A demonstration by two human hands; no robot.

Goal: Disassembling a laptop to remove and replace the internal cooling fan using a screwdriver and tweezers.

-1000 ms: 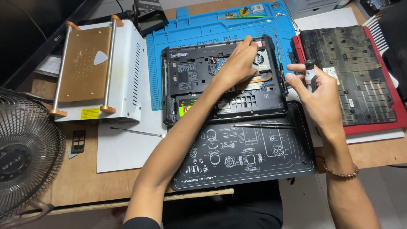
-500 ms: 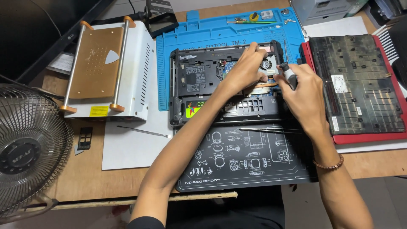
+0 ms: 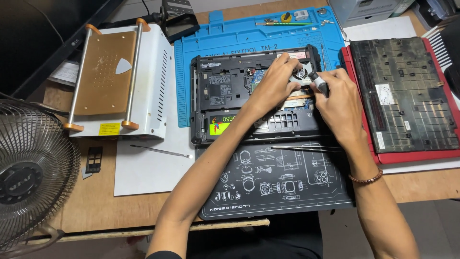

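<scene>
An open laptop (image 3: 239, 96) lies on a blue mat (image 3: 230, 38), with its inside parts showing. It sits flat in the middle of the desk (image 3: 57, 201), likely so both hands can reach in from above.

The left hand (image 3: 275, 84) rests on the laptop, fingers spread and pressing down near the small round fan (image 3: 301, 74) at about 1 o'clock in the case. It grips nothing; it seems to hold the part steady.

The right hand (image 3: 335, 98) is curled tight around a screwdriver (image 3: 318, 82) with a black and silver handle. The tool points down toward the fan area. The tip is hidden by the fingers, so I cannot tell just what it touches.

At 3 o'clock from the laptop, its dusty bottom cover (image 3: 405, 91) lies on a red tray (image 3: 412, 156), set aside out of the way. At 6 o'clock is a black mat with white drawings (image 3: 273, 182), and thin tweezers (image 3: 306, 148) lie along its top edge, close at hand.

At 9 o'clock stands a white box with a brown metal top (image 3: 112, 76). A thin metal pick (image 3: 160, 151) lies on white paper below it. A round fan with a wire cage (image 3: 28, 177) sits at the far left edge.
</scene>
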